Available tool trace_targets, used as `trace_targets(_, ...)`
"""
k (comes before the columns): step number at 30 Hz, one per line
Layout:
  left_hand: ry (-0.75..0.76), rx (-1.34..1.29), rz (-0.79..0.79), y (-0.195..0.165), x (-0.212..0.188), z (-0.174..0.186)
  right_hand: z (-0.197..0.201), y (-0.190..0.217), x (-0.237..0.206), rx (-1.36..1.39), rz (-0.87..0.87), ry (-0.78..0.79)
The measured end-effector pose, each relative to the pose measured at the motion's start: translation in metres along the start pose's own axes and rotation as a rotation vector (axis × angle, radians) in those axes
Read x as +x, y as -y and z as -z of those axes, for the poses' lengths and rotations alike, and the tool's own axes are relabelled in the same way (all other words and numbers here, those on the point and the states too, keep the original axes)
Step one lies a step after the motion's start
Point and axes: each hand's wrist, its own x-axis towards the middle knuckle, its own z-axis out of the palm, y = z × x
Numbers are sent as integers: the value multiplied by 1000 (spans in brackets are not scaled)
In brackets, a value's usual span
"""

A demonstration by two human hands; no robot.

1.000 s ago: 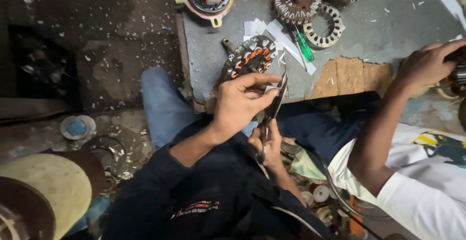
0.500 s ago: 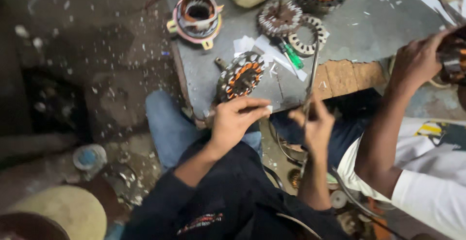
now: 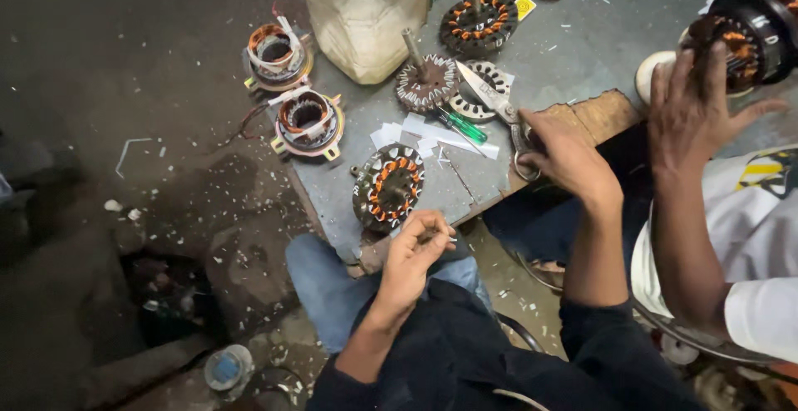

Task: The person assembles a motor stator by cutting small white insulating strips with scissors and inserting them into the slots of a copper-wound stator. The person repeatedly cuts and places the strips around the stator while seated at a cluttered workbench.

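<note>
My left hand [image 3: 416, 253] is at the near edge of the grey table [image 3: 573, 54], fingertips pinched on what looks like a small white paper slip. It sits just below a stator with orange copper windings [image 3: 388, 185]. My right hand [image 3: 565, 157] grips the handles of a pair of scissors [image 3: 490, 95]. The blades point up and left over a ring-shaped stator [image 3: 475, 103]. White paper strips [image 3: 416, 135] and a green-handled screwdriver [image 3: 461, 126] lie between the two hands.
A co-worker in a white shirt rests a hand [image 3: 698, 103] on a dark wound motor part [image 3: 744, 41] at the right. More stators [image 3: 478, 24], two wound coils [image 3: 303, 120] and a plastic bag [image 3: 362, 12] fill the table's back and left. Paper scraps litter the floor.
My right hand has come up from my lap with the scissors and now rests on the table. My left hand has drawn back from the orange stator to the table's edge.
</note>
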Motion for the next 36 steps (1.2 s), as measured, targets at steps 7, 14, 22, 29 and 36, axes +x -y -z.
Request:
trace_targets(7,-20,-316,104,4,7,-13,-33,63,-49,621,-197,-96)
trace_targets(14,-135,-278,150,2,2,-22,-76,116,-87,889,-185,-385)
trace_targets(22,-166,119,-100,-6,-12,2,-77,112,-74,854,-160,-139)
trace_targets(29,-115,-45,43,4,-26,39,-87,135,-58,890,-111,26)
trace_targets(36,-68,-354,70,-20,-23,66,-57,161,-23,448,410,74)
